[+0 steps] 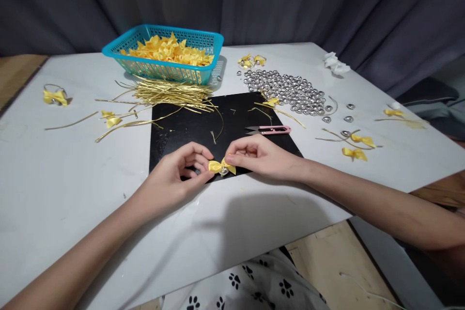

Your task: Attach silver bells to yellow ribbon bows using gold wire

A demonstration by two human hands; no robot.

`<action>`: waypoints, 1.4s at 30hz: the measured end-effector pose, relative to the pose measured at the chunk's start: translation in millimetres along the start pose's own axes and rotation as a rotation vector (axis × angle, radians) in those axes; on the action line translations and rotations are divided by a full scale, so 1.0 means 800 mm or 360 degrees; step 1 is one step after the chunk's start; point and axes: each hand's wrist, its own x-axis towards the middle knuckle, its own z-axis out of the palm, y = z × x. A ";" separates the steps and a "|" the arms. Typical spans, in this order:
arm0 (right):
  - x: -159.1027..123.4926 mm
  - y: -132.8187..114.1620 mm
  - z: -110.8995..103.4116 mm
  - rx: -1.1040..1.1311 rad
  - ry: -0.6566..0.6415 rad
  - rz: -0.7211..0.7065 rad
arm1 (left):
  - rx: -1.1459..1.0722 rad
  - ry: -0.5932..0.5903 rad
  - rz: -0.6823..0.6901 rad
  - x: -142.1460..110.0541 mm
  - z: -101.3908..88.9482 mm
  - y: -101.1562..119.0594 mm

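A yellow ribbon bow with a silver bead at its middle is held between my two hands, over the near edge of a black mat. My left hand pinches the bow's left loop between thumb and fingers. On the other side, my right hand is closed on the right loop near the knot. Just beyond the right hand lie pink-handled thread snips, blades pointing left. Any wire behind the bow is hidden by the fingers.
A blue basket of yellow bows stands at the back, behind a heap of gold wire ties. Silver beads are spread at back right. Loose bows and wires lie on both sides of the white table. Crumpled white tissue sits far right.
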 end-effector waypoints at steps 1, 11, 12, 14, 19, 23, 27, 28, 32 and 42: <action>0.000 0.000 0.000 -0.0004 0.0005 -0.0010 | -0.0026 -0.0011 -0.0022 0.000 0.000 0.001; 0.000 0.003 0.006 -0.0004 -0.0017 -0.0025 | -0.0154 0.0142 -0.0067 -0.002 0.004 0.010; 0.000 0.003 0.006 0.0002 -0.0021 -0.0011 | -0.0136 0.0156 -0.0051 -0.002 0.005 0.010; 0.000 0.003 0.007 0.0020 -0.0017 0.0005 | -0.0101 0.0187 -0.0024 -0.002 0.004 0.010; 0.001 0.006 0.007 0.0025 0.0026 -0.0006 | -0.0165 0.0194 0.0008 0.000 0.004 0.005; 0.002 0.006 0.008 0.0010 0.0067 -0.0014 | -0.0168 0.0166 0.0014 0.001 0.004 0.001; 0.002 0.003 0.007 0.0022 0.0059 0.0010 | -0.0170 0.0137 -0.0015 0.001 0.004 0.003; 0.001 0.003 0.007 0.0032 0.0049 0.0017 | -0.0180 0.0143 -0.0031 0.002 0.003 0.004; 0.000 0.001 0.008 0.0101 0.0018 0.0048 | -0.0317 0.0221 -0.0062 0.005 0.001 0.005; -0.008 -0.030 -0.046 0.0129 0.0329 -0.0200 | -0.0373 0.0295 -0.0127 0.002 -0.001 0.007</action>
